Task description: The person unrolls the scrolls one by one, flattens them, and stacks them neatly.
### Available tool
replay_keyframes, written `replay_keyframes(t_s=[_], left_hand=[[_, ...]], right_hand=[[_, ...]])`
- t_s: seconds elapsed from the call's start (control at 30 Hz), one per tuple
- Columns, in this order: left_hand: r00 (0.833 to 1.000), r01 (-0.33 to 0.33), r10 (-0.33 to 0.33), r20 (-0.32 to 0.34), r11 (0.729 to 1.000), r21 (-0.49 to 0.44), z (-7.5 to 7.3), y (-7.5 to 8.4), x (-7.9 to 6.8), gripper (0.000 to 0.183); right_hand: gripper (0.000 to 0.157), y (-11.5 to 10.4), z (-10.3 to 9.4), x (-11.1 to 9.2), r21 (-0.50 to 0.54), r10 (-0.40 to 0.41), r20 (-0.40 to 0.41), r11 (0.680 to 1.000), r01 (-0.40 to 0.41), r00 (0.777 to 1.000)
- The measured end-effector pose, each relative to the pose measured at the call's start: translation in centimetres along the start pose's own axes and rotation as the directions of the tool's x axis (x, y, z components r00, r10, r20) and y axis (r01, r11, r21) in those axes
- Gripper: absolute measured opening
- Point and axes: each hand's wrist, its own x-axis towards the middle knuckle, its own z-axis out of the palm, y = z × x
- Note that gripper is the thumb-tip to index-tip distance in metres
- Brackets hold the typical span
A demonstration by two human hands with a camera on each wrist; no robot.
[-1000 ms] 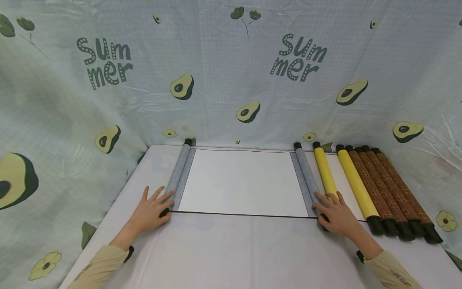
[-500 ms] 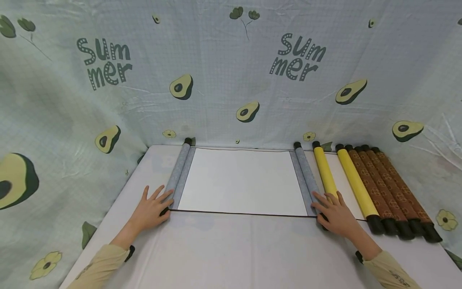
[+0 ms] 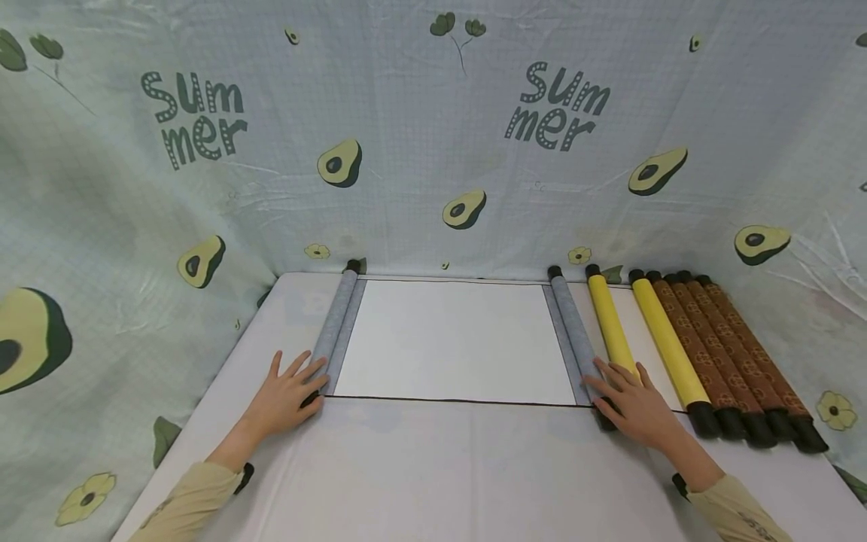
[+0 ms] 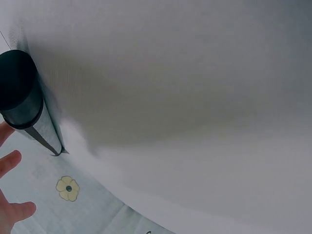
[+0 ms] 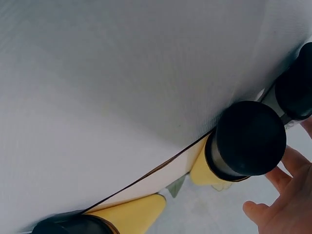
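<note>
The left hand point(image 3: 283, 401), fingers spread, touches one grey roller point(image 3: 334, 320); the right hand point(image 3: 640, 410), fingers apart, lies across a yellow roll point(image 3: 609, 320) and the other grey roller point(image 3: 573, 324).

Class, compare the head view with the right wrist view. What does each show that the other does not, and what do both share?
Only the head view: the left hand, the grey roll beside it, the brown patterned rolls and the "summer" lettering.

Only the right wrist view: the near black cap of the yellow roll next to the right hand; in the head view that hand covers it.

Both: the right hand, two yellow rolls, the white surface and the printed fabric.
</note>
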Motion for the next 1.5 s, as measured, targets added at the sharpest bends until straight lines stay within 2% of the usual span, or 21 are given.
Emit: replay_keyframes(t_s=[0.2,0.37,0.53,0.67,0.8,1.0,1.1,1.2,1.33,1.5], left_hand=[[1.000,-0.016,0.015,-0.020,1.000,-0.027,0.1,0.3,0.3,0.032],[0.997,-0.049,0.048,-0.062,0.999,-0.019,-0.1,0.9,0.8,0.034],[0.992,-0.082,0.078,-0.101,0.996,-0.028,-0.4,1.7,1.1,0.033],[0.986,-0.107,0.103,-0.132,0.994,-0.022,-0.7,2.4,1.3,0.032],[0.979,-0.128,0.124,-0.164,0.992,-0.019,-0.9,2.9,1.5,0.041],[0.955,-0.170,0.162,-0.248,0.985,-0.011,-0.5,3.7,1.9,0.053],[0.945,-0.188,0.184,-0.270,0.982,0.013,-0.4,4.2,2.2,0.055],[0.945,-0.205,0.201,-0.260,0.979,0.012,-0.6,4.7,2.3,0.051],[0.959,-0.199,0.193,-0.209,0.980,-0.009,-1.0,5.4,2.4,0.036],[0.970,-0.187,0.185,-0.157,0.982,0.001,-1.3,6.0,2.5,0.037]], right_hand=[[0.041,0.4,-0.1,0.0,0.013,0.023,0.029,1.000,-0.023,0.999],[0.041,0.5,0.0,0.2,0.032,0.064,0.066,0.997,-0.066,0.996],[0.039,0.6,-0.3,0.2,0.038,0.095,0.069,0.994,-0.098,0.993],[0.038,0.8,-0.8,0.2,0.021,0.136,0.070,0.990,-0.138,0.988],[0.037,1.3,-1.0,0.2,-0.029,0.182,0.080,0.983,-0.180,0.980],[0.036,2.0,-0.6,0.0,-0.117,0.217,0.000,0.969,-0.216,0.976],[0.038,2.4,-0.5,-0.2,-0.157,0.251,-0.041,0.954,-0.255,0.967],[0.041,2.8,-0.4,-0.5,-0.181,0.296,-0.035,0.937,-0.298,0.954],[0.045,3.2,-0.4,-0.8,-0.168,0.372,0.011,0.916,-0.365,0.928],[0.054,3.9,-0.6,-1.2,-0.115,0.448,0.071,0.891,-0.439,0.891]])
